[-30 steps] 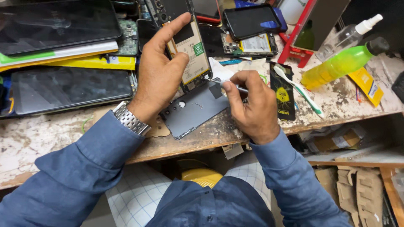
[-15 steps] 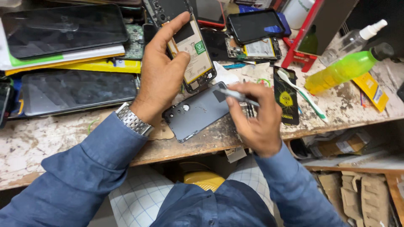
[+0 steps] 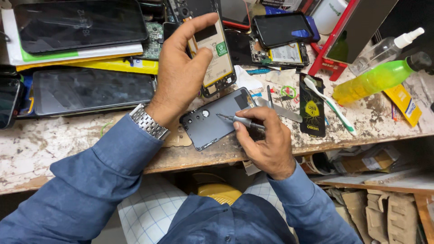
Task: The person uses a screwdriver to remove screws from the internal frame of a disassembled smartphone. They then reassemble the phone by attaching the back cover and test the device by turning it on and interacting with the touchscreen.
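Observation:
My left hand [image 3: 183, 74] holds an opened phone [image 3: 212, 54] tilted above the workbench, its battery and inner frame facing me. My right hand [image 3: 266, 142] grips a slim metal screwdriver [image 3: 239, 120] with the tip pointing left over a grey-blue phone back cover [image 3: 212, 119]. That cover lies flat near the bench's front edge, under and between both hands. A steel watch [image 3: 149, 122] sits on my left wrist.
Dark phone screens [image 3: 92, 90] and a stack of packages fill the left of the worn wooden bench [image 3: 54, 149]. More opened phones [image 3: 282, 43] lie at the back. A green spray bottle [image 3: 377, 79], toothbrush [image 3: 330, 104], black sachet [image 3: 312, 108] and tweezers [image 3: 282, 110] lie right.
My right hand has drawn back toward me and turned the screwdriver so its tip points left over the back cover. The left hand keeps holding the opened phone.

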